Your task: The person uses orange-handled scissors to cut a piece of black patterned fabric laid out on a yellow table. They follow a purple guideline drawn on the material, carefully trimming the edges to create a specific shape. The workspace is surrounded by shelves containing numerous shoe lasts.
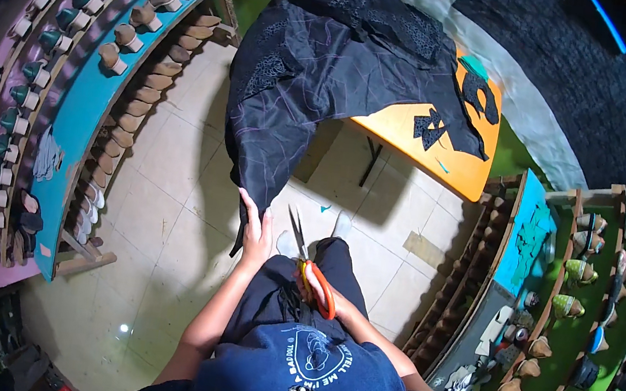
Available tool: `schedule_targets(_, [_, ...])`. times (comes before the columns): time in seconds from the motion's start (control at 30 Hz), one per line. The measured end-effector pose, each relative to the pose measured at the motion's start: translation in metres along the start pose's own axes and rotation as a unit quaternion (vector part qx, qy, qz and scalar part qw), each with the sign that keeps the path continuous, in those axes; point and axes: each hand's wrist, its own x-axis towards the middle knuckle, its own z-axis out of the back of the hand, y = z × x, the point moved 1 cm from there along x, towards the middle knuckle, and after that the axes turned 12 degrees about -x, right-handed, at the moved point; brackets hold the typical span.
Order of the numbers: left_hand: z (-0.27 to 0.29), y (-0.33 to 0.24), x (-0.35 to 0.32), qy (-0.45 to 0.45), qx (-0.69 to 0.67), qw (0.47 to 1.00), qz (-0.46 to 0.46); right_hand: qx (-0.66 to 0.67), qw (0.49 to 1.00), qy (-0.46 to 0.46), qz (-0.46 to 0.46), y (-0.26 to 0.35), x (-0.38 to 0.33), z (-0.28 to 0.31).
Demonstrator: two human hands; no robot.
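A large sheet of black fabric [337,65] with lace parts and purple marked lines drapes over the orange table [453,170]. Its near corner hangs off the front edge, where my left hand [256,242] grips it between thumb and fingers. In my right hand [308,287] is a pair of scissors [302,253] with orange handles. Their blades point up and away, slightly parted, to the right of the hanging cloth and not touching it. Cut black lace pieces [429,130] lie on the table's right part, near a ring-shaped black piece [481,99].
Racks of shoe lasts [58,39] and a blue shelf [76,119] stand on the left. Another blue-topped bench [522,245] and green shelves [574,329] with shoes are on the right. Small scraps lie on the tiled floor [171,202].
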Motion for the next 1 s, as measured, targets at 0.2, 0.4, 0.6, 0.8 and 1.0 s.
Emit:
schedule_targets(0.2, [-0.005,-0.004,0.004,0.047,-0.062,0.997,0.024,0.143,0.977,0.089,-0.128,0.006,0.01,-0.011])
schedule_targets(0.4, [-0.005,-0.008,0.005,0.048,-0.04,0.998,0.029,0.208,0.965,0.133,-0.091,-0.003,0.023,-0.025])
schedule_targets(0.6, [-0.003,-0.006,0.004,0.04,-0.03,0.998,0.034,0.265,0.956,0.123,-0.034,0.012,0.05,-0.032])
schedule_targets(0.8, [0.0,-0.011,0.003,0.062,-0.028,0.997,0.029,0.295,0.95,0.099,-0.004,0.017,0.058,-0.03])
schedule_targets(1.0, [0.002,-0.004,0.002,0.059,0.015,0.998,-0.001,0.282,0.956,0.079,0.01,0.009,0.055,-0.037])
